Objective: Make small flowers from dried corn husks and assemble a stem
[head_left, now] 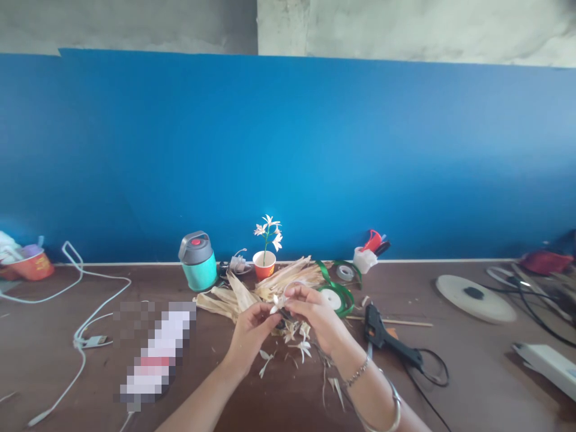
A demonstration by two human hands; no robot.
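white flower (276, 305): between your two hands, above the middle of the surface (270, 408).
left hand (252, 330): your thumb and forefinger pinch the flower from the left, seemingly by its petals.
right hand (317, 312): your fingers grasp it from the right; the exact grip is too small to tell.
petals: they look thin and dry, so squeezing hard or pulling your hands apart could crease or tear one.
loose flowers (305, 350): just on the near side of your fingers; a dropped wrist could crush them or sweep them towards the near edge.
glue gun (393, 340): beside your right forearm, its cord running towards the near edge; a swinging elbow could snag it. you cannot tell whether it is hot.
far edge: the paper cup (264, 267), dried husks (240, 295) and green ribbon (346, 300) tighten your forward reach; pushing on could tip the cup.
near edge: you have more room here, between your forearms.
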